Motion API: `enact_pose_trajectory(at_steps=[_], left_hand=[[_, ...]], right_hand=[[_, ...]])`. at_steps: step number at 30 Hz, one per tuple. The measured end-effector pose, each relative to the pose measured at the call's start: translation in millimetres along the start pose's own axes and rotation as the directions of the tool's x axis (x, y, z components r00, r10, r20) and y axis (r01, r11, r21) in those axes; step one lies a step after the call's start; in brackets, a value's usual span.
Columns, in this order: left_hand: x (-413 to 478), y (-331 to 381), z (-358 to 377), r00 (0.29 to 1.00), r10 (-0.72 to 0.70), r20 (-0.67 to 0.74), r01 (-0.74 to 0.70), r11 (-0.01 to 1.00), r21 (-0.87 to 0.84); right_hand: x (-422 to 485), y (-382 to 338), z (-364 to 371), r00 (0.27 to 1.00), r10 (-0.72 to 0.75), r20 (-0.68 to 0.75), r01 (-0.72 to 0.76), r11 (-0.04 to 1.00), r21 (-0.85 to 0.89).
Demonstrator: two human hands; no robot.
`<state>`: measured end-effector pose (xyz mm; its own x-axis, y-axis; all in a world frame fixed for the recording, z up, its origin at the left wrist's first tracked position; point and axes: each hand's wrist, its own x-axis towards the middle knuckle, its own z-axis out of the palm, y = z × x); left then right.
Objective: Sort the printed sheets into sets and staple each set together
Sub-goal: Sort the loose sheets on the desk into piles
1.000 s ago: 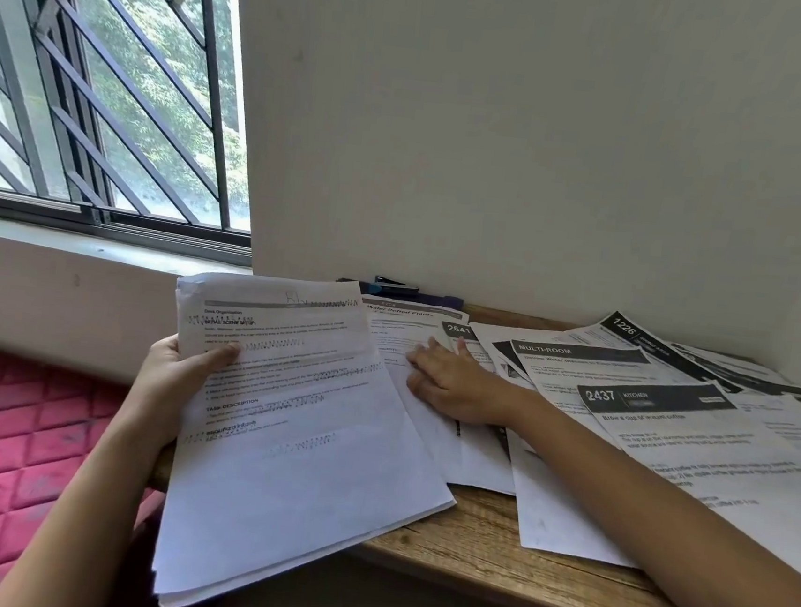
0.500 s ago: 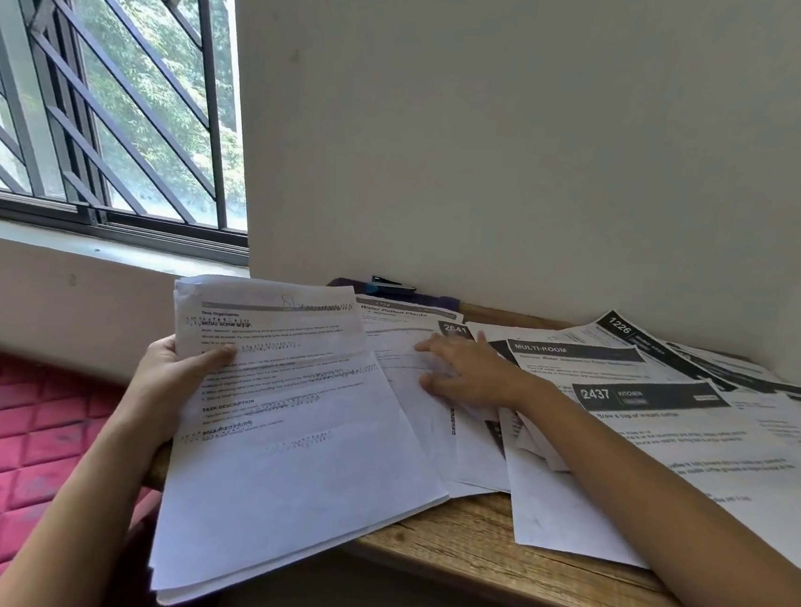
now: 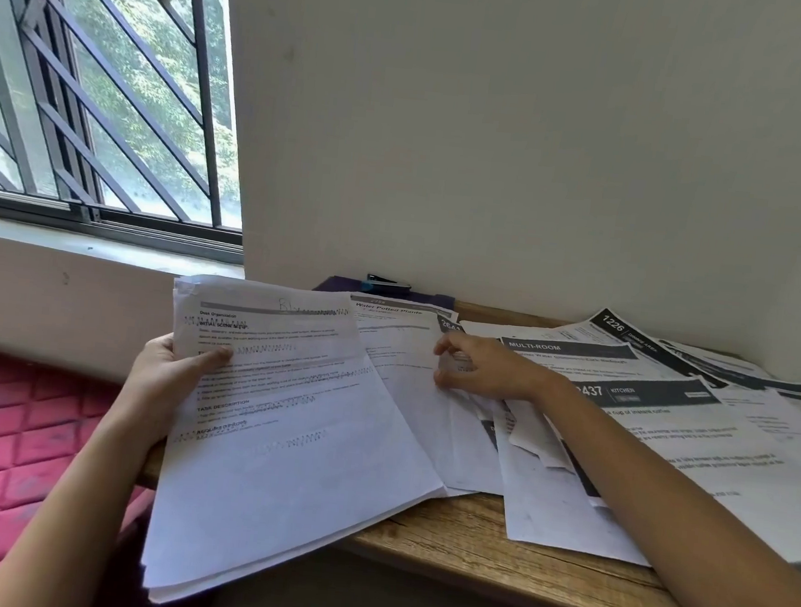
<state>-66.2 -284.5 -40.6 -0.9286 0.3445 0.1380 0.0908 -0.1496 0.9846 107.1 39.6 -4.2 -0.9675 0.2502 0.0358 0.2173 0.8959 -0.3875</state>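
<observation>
left hand (image 3: 162, 373) gripping stack (image 3: 285, 463), right hand (image 3: 485, 370) pinching sheet (image 3: 402, 367) (on desk (image 3: 487, 546))

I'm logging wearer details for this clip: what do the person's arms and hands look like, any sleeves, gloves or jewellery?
The left arm and right arm are bare to the frame edge; no sleeves show. The left hand and right hand wear no gloves, and no watch, bracelet or ring is visible.
</observation>
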Motion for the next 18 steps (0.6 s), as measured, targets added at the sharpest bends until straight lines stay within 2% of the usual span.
enact_pose_trajectory(at_steps=[4, 15, 18], left_hand=[[-0.3, -0.3, 0.4, 1.0, 0.002, 0.0, -0.002, 1.0, 0.014], [0.4, -1.9, -0.3, 1.0, 0.022, 0.012, -0.022, 1.0, 0.021], [2.5, -3.5, -1.1, 1.0, 0.011, -0.003, -0.011, 1.0, 0.028]], right_hand=[[-1.9, -0.2, -6.3, 0.999, 0.04, -0.034, -0.041, 0.999, -0.029], [0.5, -11.2, -10.2, 0.999, 0.053, 0.01, -0.051, 0.99, -0.131], [3.2, -10.4, -10.4, 0.996, 0.076, -0.037, -0.082, 0.979, -0.188]])
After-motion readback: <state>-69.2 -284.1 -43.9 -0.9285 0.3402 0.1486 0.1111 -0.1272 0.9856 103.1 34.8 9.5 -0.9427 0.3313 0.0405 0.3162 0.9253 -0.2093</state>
